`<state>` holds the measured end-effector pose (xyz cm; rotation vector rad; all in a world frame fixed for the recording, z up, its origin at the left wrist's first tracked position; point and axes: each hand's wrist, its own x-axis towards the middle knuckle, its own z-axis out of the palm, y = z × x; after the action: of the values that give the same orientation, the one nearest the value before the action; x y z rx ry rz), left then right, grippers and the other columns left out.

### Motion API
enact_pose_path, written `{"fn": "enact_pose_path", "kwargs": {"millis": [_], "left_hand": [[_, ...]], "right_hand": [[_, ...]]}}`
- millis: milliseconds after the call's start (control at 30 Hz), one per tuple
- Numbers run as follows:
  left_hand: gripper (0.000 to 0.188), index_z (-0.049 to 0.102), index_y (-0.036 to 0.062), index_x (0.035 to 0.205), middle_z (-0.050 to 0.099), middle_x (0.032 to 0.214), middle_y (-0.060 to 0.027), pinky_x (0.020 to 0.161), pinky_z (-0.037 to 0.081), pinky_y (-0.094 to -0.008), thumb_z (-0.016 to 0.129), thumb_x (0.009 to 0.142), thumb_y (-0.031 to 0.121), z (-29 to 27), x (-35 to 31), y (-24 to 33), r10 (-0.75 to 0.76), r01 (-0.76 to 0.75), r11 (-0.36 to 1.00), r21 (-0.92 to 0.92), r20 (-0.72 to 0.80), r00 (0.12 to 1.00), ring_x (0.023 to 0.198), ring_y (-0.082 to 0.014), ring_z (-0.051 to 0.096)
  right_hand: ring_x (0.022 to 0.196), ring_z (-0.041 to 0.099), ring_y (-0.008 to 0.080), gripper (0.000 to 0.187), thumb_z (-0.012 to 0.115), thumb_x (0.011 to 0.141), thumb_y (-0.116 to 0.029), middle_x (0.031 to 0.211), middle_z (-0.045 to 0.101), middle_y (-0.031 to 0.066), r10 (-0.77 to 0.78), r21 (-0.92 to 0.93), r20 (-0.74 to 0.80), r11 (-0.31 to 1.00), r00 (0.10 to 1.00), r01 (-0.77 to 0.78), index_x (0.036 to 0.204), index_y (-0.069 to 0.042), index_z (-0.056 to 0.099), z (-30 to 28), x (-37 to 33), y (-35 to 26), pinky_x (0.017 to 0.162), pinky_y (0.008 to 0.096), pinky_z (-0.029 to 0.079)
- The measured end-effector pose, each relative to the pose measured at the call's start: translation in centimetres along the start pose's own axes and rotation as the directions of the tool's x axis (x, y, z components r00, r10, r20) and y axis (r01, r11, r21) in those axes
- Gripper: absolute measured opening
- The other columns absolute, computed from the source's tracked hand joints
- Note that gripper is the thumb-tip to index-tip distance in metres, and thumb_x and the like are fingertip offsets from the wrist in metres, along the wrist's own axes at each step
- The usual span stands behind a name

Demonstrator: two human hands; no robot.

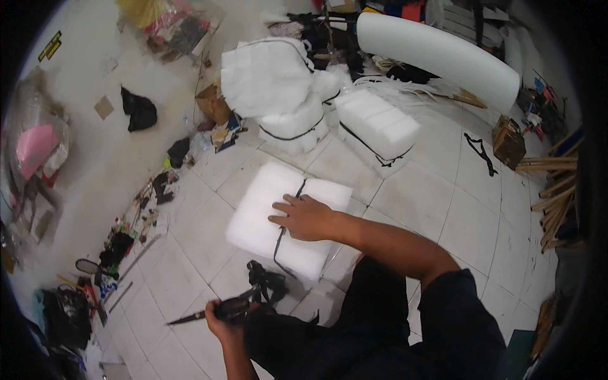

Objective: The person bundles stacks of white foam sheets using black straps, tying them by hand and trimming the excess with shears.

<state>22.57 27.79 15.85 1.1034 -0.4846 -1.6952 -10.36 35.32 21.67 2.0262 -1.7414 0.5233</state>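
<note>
A bundle of white foam sheets [256,202] lies on the tiled floor in front of me, with a thin black strip [277,250] running across its top. My right hand [308,218] rests on the bundle over the strip, palm down with fingers spread. Lower and to the left, my left hand [223,323] is closed around a slim black pointed tool [187,318], whose tip points left; its exact kind is unclear. Crumpled black plastic strips [266,283] hang or lie between that hand and the bundle.
Behind stand tied white foam bundles [266,79] and another strapped block [377,123]. A large white foam roll [437,57] lies at the back right. Scraps and odds and ends [120,244] line the left; wooden sticks [557,206] are stacked at the right beside a small box [508,141].
</note>
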Motion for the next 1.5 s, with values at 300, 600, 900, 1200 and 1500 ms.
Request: {"fn": "enact_pose_path", "kwargs": {"millis": [300,600,900,1200,1500], "left_hand": [[0.027,0.051,0.0069,0.085,0.055,0.082,-0.0090,0.071,0.050,-0.0389,0.045,0.093,0.032,-13.8,6.7,-1.6,0.170,-0.166,0.985,0.044,-0.118,0.978,0.077,-0.0249,0.059],[0.045,0.056,-0.0010,0.086,0.063,0.080,-0.0182,0.072,0.053,-0.0432,0.033,0.092,0.037,-13.5,4.5,-3.3,0.115,-0.115,0.993,0.020,-0.024,0.993,0.070,-0.0329,0.063],[0.048,0.056,-0.0012,0.088,0.064,0.081,-0.0182,0.074,0.053,-0.0434,0.032,0.093,0.040,-18.3,7.5,-3.8,0.101,-0.116,0.983,-0.139,-0.115,0.988,0.070,-0.0331,0.063],[0.050,0.055,-0.0013,0.089,0.064,0.082,-0.0183,0.075,0.053,-0.0436,0.031,0.093,0.042,-19.7,8.2,-4.2,0.085,-0.121,0.973,-0.194,-0.182,0.980,0.070,-0.0333,0.062],[0.043,0.057,-0.0008,0.089,0.064,0.082,-0.0166,0.072,0.051,-0.0415,0.037,0.093,0.037,-21.3,7.6,-3.9,0.068,-0.077,0.996,-0.035,-0.210,0.975,0.075,-0.0321,0.063]], "right_hand": [[0.089,0.054,0.0231,0.017,0.059,0.085,-0.026,0.087,0.056,0.0061,-0.140,0.175,0.260,0.980,0.955,0.096,0.084,-0.010,0.060,-2.7,-1.6,3.0,0.075,0.0358,0.042],[0.094,0.055,0.0311,0.026,0.048,0.093,-0.027,0.093,0.058,0.0143,0.087,0.181,0.357,0.970,0.930,-0.160,0.093,-0.003,0.056,-7.3,2.7,9.5,0.081,0.0422,0.042],[0.083,0.053,0.0176,0.027,0.050,0.097,-0.027,0.086,0.057,0.0107,0.493,0.316,-0.016,0.828,0.870,-0.464,0.097,0.000,0.053,-18.4,3.9,15.2,0.080,0.0311,0.043],[0.077,0.045,0.0070,0.031,0.052,0.097,-0.032,0.080,0.054,-0.0015,0.651,0.490,-0.624,0.757,0.433,-0.432,0.087,-0.004,0.059,-32.6,-8.8,22.3,0.073,0.0219,0.039],[0.079,0.052,0.0151,0.033,0.050,0.097,-0.032,0.086,0.059,0.0063,0.577,0.576,-0.809,0.741,-0.113,-0.345,0.091,0.001,0.055,-26.2,-10.6,32.8,0.075,0.0282,0.043]]}}
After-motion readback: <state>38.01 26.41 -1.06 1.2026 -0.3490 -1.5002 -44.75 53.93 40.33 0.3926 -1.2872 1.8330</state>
